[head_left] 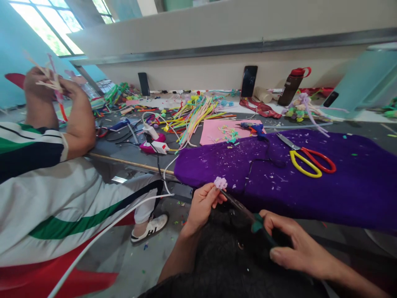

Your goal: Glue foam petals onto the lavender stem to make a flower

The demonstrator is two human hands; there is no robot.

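Between the fingertips of my left hand (204,203) is a small pale-pink fluffy flower (220,183), held up near the front edge of the purple cloth (204,165). My right hand (293,242) is closed round the dark green handles of a pair of scissors (240,205). Their blades point up and left, with the tips at the underside of the flower. Whether the blades touch it I cannot tell. On the cloth lies a second pair of scissors (305,155), with one red and one yellow handle.
A blue glue gun (252,127) rests by a pink sheet (209,130) with small scraps. Behind are pipe cleaners (198,114), a phone (249,81) and a brown bottle (290,89). White cable (124,215) crosses on the left, where a co-worker (46,153) sits holding fuzzy stems.
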